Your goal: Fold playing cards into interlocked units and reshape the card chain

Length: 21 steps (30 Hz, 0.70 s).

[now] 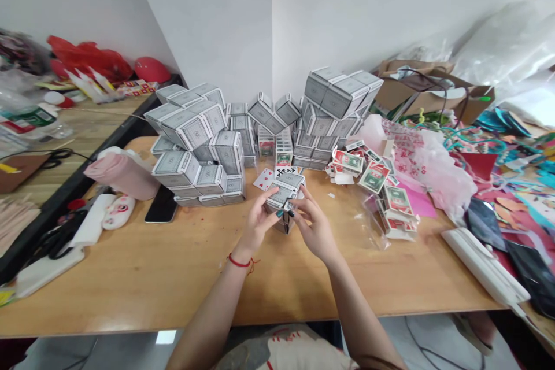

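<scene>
At the middle of the table, a small block made of playing cards (pixel 284 188) sits between my hands, its grey patterned card backs facing up. My left hand (pixel 260 221) grips its left side, thumb at the near edge. From the right, my right hand (pixel 313 224) has its fingers on the near right corner, thumb beside the left thumb. The near face is partly covered by my fingers. Just behind lie loose face-up cards, a heart card (pixel 263 179) and a black-suit card (pixel 286 171). Similar card blocks are piled up at left (pixel 186 127) and right (pixel 333 98).
Opened card boxes (pixel 396 202) lie right of centre, near a pinkish plastic bag (pixel 427 167). A black phone (pixel 161 204), a pink roll (pixel 124 174) and black scissors (pixel 65 234) are at left. A white device (pixel 483 266) rests at the right edge.
</scene>
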### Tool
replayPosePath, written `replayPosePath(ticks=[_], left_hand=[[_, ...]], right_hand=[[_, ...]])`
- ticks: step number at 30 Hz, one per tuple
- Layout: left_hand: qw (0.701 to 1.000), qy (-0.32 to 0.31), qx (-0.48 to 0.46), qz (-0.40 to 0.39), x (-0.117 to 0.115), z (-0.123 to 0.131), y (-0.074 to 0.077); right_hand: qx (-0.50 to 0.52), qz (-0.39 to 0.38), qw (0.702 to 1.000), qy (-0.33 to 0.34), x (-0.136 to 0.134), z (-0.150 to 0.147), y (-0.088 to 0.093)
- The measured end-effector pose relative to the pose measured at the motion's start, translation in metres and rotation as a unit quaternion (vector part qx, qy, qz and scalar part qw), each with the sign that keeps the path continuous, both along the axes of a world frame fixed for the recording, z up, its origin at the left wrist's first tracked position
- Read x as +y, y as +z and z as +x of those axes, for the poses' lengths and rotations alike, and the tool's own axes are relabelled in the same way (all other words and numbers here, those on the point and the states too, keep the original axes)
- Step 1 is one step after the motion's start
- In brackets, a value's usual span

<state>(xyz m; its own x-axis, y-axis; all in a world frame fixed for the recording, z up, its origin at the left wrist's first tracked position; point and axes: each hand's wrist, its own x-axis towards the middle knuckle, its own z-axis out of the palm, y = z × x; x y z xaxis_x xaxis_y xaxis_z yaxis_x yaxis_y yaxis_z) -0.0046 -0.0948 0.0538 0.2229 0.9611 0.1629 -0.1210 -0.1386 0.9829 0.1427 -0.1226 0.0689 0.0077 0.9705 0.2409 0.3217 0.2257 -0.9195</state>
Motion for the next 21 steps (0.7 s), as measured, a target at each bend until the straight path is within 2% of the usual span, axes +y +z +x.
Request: replayPosePath(ticks=[6, 15, 21], left_hand=[[0.996, 0.074, -0.016, -0.037, 0.006, 0.005, -0.006], [0.996, 0.071, -0.020, -0.047, 0.006, 0.006, -0.006], [0.986, 0.123, -0.066, -0.093, 0.013, 0.007, -0.008]], right_hand=[[0.067, -0.036, 0.997, -0.021, 0.000, -0.006, -0.004], [0.138, -0.071, 0.987, -0.032, 0.002, -0.007, -0.010], [0.119, -0.037, 0.991, -0.055, 0.001, -0.015, -0.015]])
